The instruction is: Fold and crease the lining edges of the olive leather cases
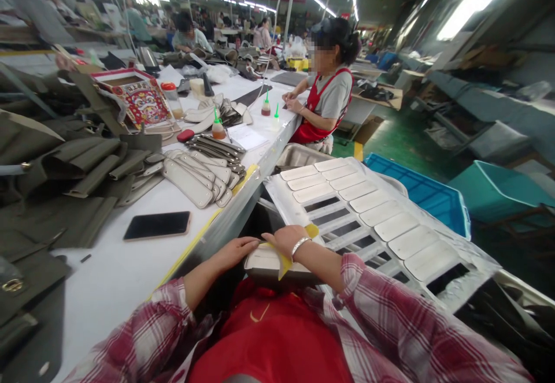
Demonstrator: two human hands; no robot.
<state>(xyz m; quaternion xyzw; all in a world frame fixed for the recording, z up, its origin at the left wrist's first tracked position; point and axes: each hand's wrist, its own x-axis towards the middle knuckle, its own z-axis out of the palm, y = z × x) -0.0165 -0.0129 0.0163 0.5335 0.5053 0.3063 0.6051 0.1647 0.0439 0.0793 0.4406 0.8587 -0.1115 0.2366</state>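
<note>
At the table's edge, close to the red apron, lies a pale, flat piece (262,259) with a dark side, perhaps a stack of leather panels. My left hand (236,251) has its fingers pressed together on the far left edge of this piece. Over its top bends my right hand (287,240), a bracelet on the wrist, closed on a yellow cloth (284,267) that sticks out on both sides of the palm. The right fingertips are close to the left ones and partly hidden. Rounded pale panels (392,221) lie in rows on a slatted rack to the right.
A phone (158,225) lies on the white table, near fanned pale straps (191,178) and dark straps (219,147). Dark folded bag pieces (82,163) fill the left. Green-tipped glue bottles (218,126) stand farther back. A co-worker (325,91) sits across; a blue crate (420,189) is beyond the rack.
</note>
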